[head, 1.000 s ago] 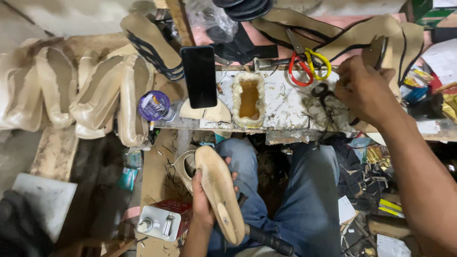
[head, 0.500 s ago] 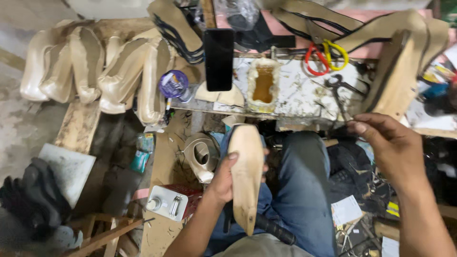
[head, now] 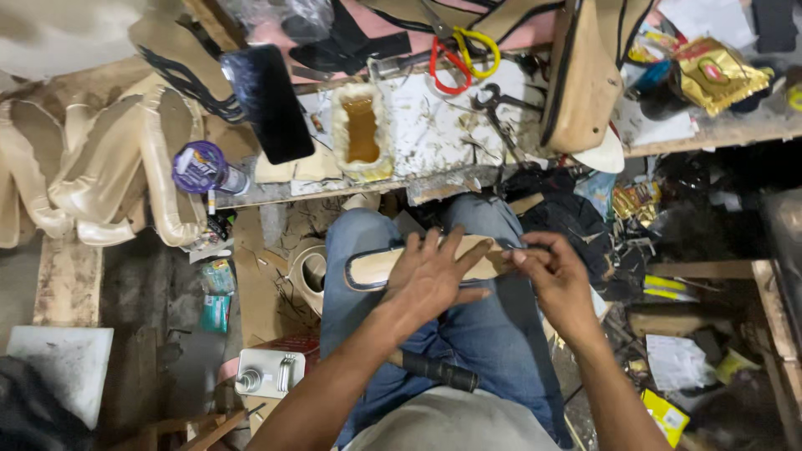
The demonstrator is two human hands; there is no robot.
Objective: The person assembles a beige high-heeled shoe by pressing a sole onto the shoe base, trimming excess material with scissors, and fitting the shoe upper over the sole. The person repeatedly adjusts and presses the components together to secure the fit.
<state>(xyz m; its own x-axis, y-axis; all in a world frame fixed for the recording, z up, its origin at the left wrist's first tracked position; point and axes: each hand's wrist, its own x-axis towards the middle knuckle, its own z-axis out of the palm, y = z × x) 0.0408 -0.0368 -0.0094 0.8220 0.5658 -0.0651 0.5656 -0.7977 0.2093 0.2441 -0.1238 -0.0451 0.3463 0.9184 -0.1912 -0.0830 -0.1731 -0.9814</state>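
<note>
A tan shoe sole (head: 368, 269) with a black edge lies crosswise on my lap, over my blue jeans. My left hand (head: 434, 280) rests flat on top of it with the fingers spread, pressing it against my thigh. My right hand (head: 555, 280) pinches the sole's right end between thumb and fingertips. Whether a small tool is in that pinch is too small to tell. A black handle (head: 434, 372) lies on my lap below my left forearm.
The bench (head: 434, 134) ahead holds a glue tray (head: 363, 129), a dark phone (head: 267, 104), red-and-yellow scissors (head: 455, 54), pliers (head: 493, 108), a purple-lidded jar (head: 200, 167) and an upright tan sole (head: 581, 83). Several tan soles (head: 100, 175) are stacked at left. A white metal box (head: 267, 372) sits on the floor.
The sole has turned from lengthwise in my left hand to crosswise on my lap. My left hand now lies on top of it, and my right hand came down from the bench to its end.
</note>
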